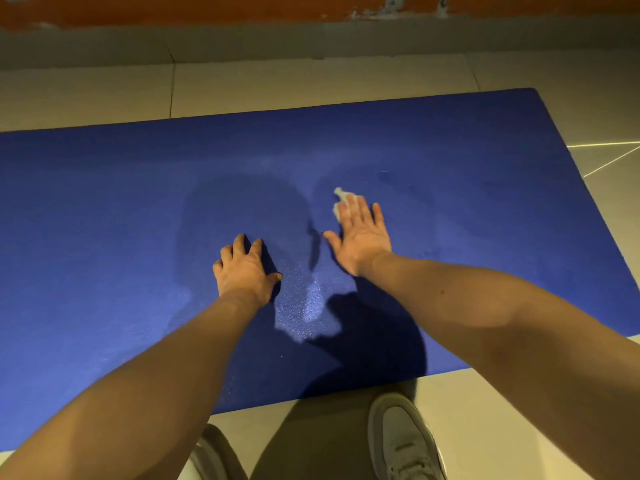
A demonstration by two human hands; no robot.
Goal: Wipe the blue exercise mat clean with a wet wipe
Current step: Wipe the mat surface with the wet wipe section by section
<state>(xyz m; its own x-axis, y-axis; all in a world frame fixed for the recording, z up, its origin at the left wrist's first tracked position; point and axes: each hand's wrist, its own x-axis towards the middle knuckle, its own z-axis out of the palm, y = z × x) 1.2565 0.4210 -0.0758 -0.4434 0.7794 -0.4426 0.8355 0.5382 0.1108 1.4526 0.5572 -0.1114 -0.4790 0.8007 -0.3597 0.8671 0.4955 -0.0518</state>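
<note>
Both hands are down mid-way across the blue exercise mat [104, 202]; right hand [360, 233] lies flat, fingers straight, pressing the wet wipe [336, 209] under its fingertips — left hand [244, 268] props on bent, spread fingers, gripping nothing; grey shoe [401, 441] sits just off the mat's near edge.

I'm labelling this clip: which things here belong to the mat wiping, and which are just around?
Part of the job: blue mat; wet wipe, under the flat fingers of the right hand; left hand, resting on the mat.
Just there: grey shoe; tiled floor; orange wall.
</note>
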